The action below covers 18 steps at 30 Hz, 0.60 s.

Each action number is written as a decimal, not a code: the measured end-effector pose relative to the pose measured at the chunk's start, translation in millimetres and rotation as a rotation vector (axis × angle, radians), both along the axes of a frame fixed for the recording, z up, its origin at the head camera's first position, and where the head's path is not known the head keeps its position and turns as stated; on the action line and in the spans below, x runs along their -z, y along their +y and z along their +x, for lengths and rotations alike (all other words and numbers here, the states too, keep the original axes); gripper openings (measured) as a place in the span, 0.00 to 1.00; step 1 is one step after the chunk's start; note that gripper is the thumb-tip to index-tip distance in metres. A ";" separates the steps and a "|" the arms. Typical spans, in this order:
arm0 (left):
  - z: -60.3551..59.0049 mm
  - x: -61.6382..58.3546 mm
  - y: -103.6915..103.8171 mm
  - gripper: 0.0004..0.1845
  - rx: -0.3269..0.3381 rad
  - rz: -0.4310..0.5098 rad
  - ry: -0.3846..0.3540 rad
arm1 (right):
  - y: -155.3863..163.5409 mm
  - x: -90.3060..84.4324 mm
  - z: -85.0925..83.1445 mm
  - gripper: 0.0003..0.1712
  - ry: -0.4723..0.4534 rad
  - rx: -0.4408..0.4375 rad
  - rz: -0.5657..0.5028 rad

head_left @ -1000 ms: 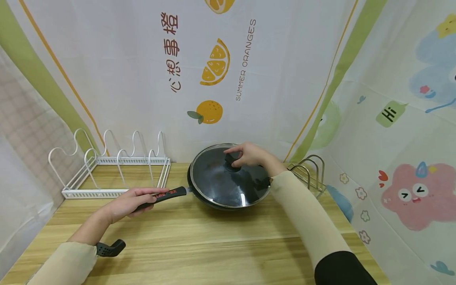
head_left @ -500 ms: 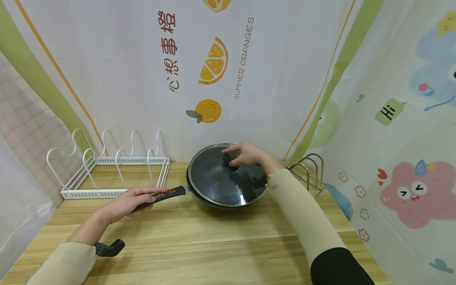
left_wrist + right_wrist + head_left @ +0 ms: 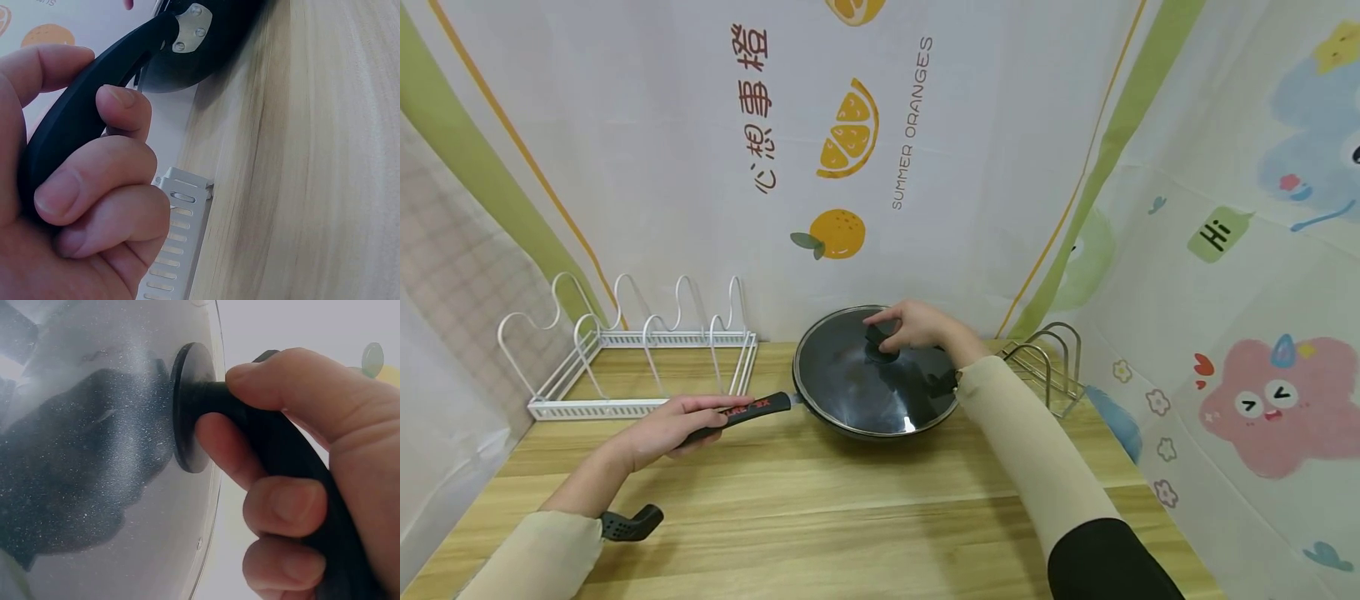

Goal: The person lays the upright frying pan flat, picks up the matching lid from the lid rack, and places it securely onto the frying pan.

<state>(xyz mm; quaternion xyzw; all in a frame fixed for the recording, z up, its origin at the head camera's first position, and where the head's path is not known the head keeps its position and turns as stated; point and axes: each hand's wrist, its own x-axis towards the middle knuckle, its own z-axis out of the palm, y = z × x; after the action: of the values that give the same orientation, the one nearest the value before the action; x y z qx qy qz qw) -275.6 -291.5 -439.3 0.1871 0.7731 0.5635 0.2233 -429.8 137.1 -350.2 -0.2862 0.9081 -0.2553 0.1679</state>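
Observation:
A dark frying pan [image 3: 857,433] with a deep body stands on the wooden table near the back curtain. My left hand [image 3: 666,429] grips its long black handle [image 3: 769,405], which has red lettering; the left wrist view shows my fingers curled around the handle [image 3: 69,119]. On top of the pan lies a glass lid [image 3: 842,375] with a metal rim. With thumb and curled fingers my right hand [image 3: 922,325] holds the lid's black knob [image 3: 284,447]. In the right wrist view the knob's round base meets the glass. What is inside the pan cannot be made out.
To the left stands a white wire rack [image 3: 595,408] with upright loops. A small gold-coloured metal rack [image 3: 1060,358] stands behind my right forearm. Printed curtains [image 3: 985,250] close off the back and sides. Bare wooden tabletop [image 3: 820,525] lies in front of the pan.
My right hand has shifted the lid slightly left, and it now lines up more closely with the pan's rim. My left hand keeps its grip on the handle.

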 end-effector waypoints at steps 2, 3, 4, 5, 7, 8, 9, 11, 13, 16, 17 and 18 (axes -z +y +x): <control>-0.1 0.5 -0.2 0.24 -0.004 -0.005 0.001 | -0.3 0.7 -0.2 0.36 -0.001 0.001 0.001; -0.1 0.7 -0.4 0.24 -0.005 -0.009 0.003 | -0.5 0.9 -0.3 0.36 -0.002 0.000 0.001; -0.3 0.7 -0.5 0.24 -0.006 -0.011 0.004 | -0.6 1.0 -0.5 0.36 -0.001 -0.001 0.000; -0.5 0.8 -0.6 0.24 -0.006 -0.012 0.006 | -0.6 1.2 -0.7 0.36 -0.003 -0.003 0.000; -0.6 0.9 -0.7 0.24 -0.009 -0.014 0.006 | -0.6 0.8 -0.7 0.36 -0.005 -0.005 -0.002; -0.6 0.9 -0.6 0.24 -0.009 -0.013 0.006 | -0.7 1.2 -0.9 0.36 -0.004 -0.006 -0.002; -0.7 1.0 -0.5 0.24 -0.009 -0.014 0.007 | -0.9 1.5 -1.1 0.36 -0.001 -0.008 -0.002; -0.8 1.2 -0.5 0.24 -0.008 -0.011 0.007 | -1.1 2.4 -1.8 0.36 0.001 -0.008 -0.001; -0.9 1.3 -0.4 0.24 -0.007 -0.008 0.007 | -1.5 2.8 -2.2 0.36 0.006 -0.008 0.000; -1.0 1.5 -0.4 0.24 -0.006 -0.006 0.008 | -2.2 3.3 -2.4 0.35 0.015 -0.006 0.009; -1.1 1.6 -0.3 0.24 -0.004 -0.006 0.007 | -2.5 3.1 -2.1 0.35 0.018 -0.006 0.013; -1.1 1.6 -0.3 0.24 -0.004 -0.006 0.008 | -2.8 3.0 -1.9 0.35 0.019 -0.005 0.017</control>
<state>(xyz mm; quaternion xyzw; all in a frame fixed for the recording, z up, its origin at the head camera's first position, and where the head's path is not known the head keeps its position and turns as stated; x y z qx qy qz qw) -276.7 -291.8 -440.9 0.1874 0.7759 0.5609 0.2197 -431.6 134.3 -353.1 -0.2896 0.9111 -0.2444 0.1623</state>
